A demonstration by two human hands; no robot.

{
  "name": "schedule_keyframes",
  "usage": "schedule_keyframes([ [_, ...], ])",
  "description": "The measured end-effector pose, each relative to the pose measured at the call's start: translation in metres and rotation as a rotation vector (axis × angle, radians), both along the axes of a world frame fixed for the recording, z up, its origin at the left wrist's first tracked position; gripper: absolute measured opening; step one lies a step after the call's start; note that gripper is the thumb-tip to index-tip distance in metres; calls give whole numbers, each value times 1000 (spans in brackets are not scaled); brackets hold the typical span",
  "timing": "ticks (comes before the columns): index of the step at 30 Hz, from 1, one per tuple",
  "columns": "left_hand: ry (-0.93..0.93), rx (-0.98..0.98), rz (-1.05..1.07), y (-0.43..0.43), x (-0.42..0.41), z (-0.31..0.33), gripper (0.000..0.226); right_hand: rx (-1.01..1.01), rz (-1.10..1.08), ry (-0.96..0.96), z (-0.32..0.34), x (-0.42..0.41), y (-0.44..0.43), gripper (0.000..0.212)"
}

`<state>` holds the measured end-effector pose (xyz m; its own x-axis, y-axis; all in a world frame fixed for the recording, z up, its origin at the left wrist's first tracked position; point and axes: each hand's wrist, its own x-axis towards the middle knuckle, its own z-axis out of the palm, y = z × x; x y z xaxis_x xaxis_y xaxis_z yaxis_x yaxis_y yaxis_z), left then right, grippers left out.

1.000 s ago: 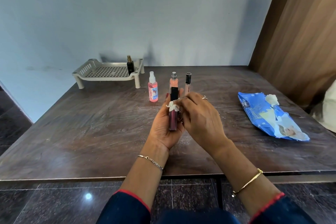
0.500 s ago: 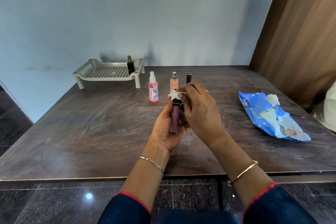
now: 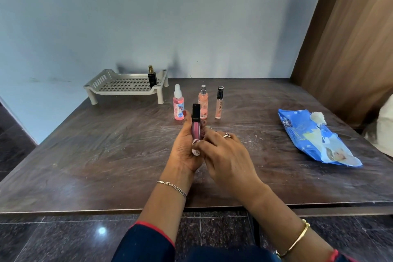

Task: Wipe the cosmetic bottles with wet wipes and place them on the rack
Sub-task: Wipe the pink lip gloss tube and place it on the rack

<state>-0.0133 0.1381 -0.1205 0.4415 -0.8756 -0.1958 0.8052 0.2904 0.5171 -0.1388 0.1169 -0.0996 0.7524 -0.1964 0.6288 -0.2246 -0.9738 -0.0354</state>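
Observation:
My left hand (image 3: 185, 148) holds a mauve lip gloss tube (image 3: 195, 124) with a black cap upright over the table. My right hand (image 3: 227, 157) presses a small white wet wipe (image 3: 195, 151) against the tube's lower end. Behind them stand a pink spray bottle (image 3: 178, 104), a peach spray bottle (image 3: 203, 101) and a slim gloss tube (image 3: 219, 102). A beige plastic rack (image 3: 119, 87) sits at the back left, with a black bottle (image 3: 152, 77) standing on its right side.
A blue wet wipe pack (image 3: 314, 138) lies on the right of the dark wooden table (image 3: 85, 155), a wipe sticking out of its top. A wooden panel (image 3: 350, 49) rises at the right. The table's front edge is close to me.
The wipe in my right hand has slid from the tube's cap down to its lower end. The black cap now shows bare above my left hand.

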Motion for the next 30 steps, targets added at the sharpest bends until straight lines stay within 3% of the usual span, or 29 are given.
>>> schedule_keyframes([
  [5, -21, -73, -80, 5, -4, 5, 58, -13, -54, -48, 14, 6, -12, 17],
  [11, -82, -30, 7, 7, -10, 10, 27, 71, -174, -181, 40, 24, -29, 17],
  [18, -55, -16, 21, 8, -14, 6, 29, 140, -169, -191, 36, 25, -23, 16],
  [24, 6, 16, -28, 7, -6, 1, 30, -26, -74, -102, -1, -4, 3, 21],
  [30, -20, 18, -33, 5, -12, 4, 30, -69, -100, -146, 0, -3, -2, 19],
])
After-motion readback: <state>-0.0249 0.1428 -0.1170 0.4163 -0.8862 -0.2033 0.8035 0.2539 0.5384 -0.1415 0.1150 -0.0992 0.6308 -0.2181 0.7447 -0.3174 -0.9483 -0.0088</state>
